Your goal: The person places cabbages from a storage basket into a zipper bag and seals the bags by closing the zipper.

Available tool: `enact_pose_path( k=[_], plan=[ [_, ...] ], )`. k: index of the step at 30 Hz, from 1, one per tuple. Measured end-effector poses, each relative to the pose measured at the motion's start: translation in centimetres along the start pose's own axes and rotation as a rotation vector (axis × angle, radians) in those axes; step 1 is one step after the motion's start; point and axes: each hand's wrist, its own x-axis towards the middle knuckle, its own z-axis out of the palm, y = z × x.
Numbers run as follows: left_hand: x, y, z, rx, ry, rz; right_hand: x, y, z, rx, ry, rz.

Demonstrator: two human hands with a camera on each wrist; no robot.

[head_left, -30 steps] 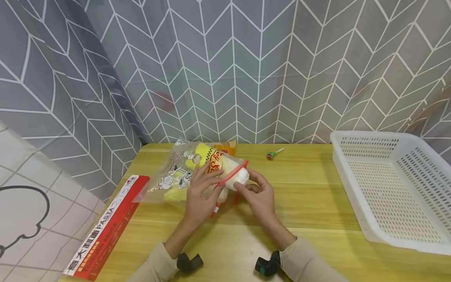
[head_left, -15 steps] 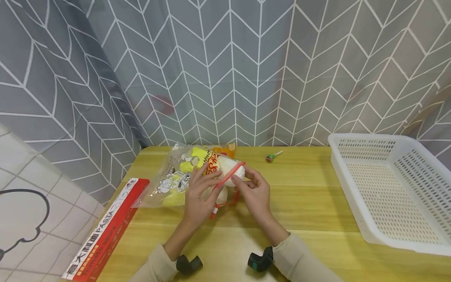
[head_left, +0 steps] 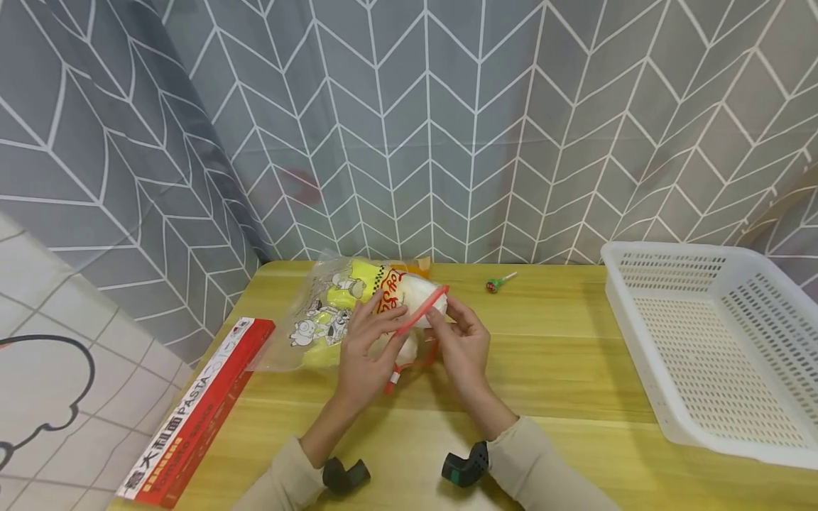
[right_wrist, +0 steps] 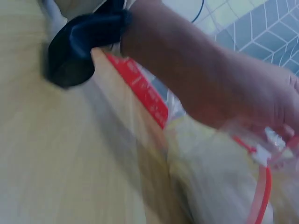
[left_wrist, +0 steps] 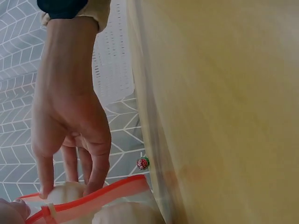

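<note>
A clear zip bag (head_left: 281,344) with a red-edged mouth and cartoon print lies at the table's back left, holding yellow and white things. My left hand (head_left: 366,353) pinches the bag's red edge near its mouth, fingers spread over the print. At the mouth, my right hand (head_left: 465,348) holds a white rounded thing (left_wrist: 67,192) between thumb and fingers; its kind is unclear. The left wrist view shows the right hand's fingertips at the red rim, another pale round thing (left_wrist: 126,213) inside the bag. The right wrist view, blurred, shows the left hand against the bag.
A red and white pasta box (head_left: 198,411) lies along the left edge. A lollipop (head_left: 498,282) is at the back, right of the bag. A white perforated basket (head_left: 652,369) stands at the right. An orange packet (head_left: 418,267) shows behind the bag. A patterned curtain hangs behind.
The white rounded thing has gone further inside the red mouth; less of it sticks out. My right hand has shifted slightly left with it. My left hand keeps its hold on the bag.
</note>
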Motion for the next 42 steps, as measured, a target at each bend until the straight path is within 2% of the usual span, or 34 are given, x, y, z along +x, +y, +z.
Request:
enact_pose_path(
  k=[2,5,9,16,22,26,31,42],
  plan=[
    [-0.1,0.1,0.1,-0.004,-0.012,-0.017,-0.1,0.0,0.3,0.006,0.016,-0.005],
    [-0.2,0.2,0.2,-0.007,-0.023,-0.027,-0.1,0.5,0.6,-0.050,0.033,0.006],
    [-0.2,0.2,0.4,-0.002,-0.020,-0.024,0.1,1.2,0.6,-0.147,-0.004,0.014],
    [-0.1,0.1,0.4,0.024,-0.014,-0.076,1.2,1.3,-1.2,-0.178,-0.189,0.024],
    [-0.1,-0.1,0.2,0.043,-0.078,-0.143,1.1,1.2,-3.4,-0.211,-0.307,0.059],
    [0.0,-0.2,0.1,0.060,-0.107,-0.163,0.7,1.2,-4.6,-0.233,-0.321,0.059],
    [0.0,-0.3,-0.1,0.052,-0.115,-0.173,0.3,1.0,-5.6,-0.271,-0.311,0.094],
    [-0.3,-0.4,0.0,0.062,-0.136,-0.169,-0.1,1.6,-6.1,-0.306,-0.316,0.065]
  ],
)
